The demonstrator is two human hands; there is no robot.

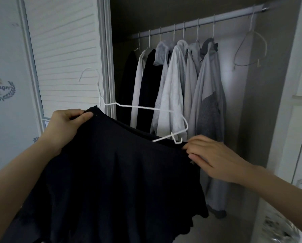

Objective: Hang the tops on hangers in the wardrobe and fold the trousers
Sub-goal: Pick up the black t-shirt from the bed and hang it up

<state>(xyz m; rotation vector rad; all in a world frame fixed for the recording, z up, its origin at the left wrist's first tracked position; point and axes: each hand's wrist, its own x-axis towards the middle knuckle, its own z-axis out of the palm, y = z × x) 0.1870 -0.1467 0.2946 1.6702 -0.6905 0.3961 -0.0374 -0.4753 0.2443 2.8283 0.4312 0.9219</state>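
A black top [115,172] hangs in front of me, partly over a white wire hanger [143,107]. The hanger's hook points up on the left and its right end sticks out above the fabric. My left hand [64,127] grips the top's upper left edge, thumb on the front. My right hand [215,156] pinches the top's right edge just below the hanger's right tip. The open wardrobe behind holds several hung tops [174,81] in black, white and grey on a metal rail [199,21].
An empty wire hanger [250,50] hangs at the rail's right end with free rail beside it. A white louvred door [62,50] stands at the left, and a white panel [301,106] at the right. Something shiny [280,227] lies at the bottom right.
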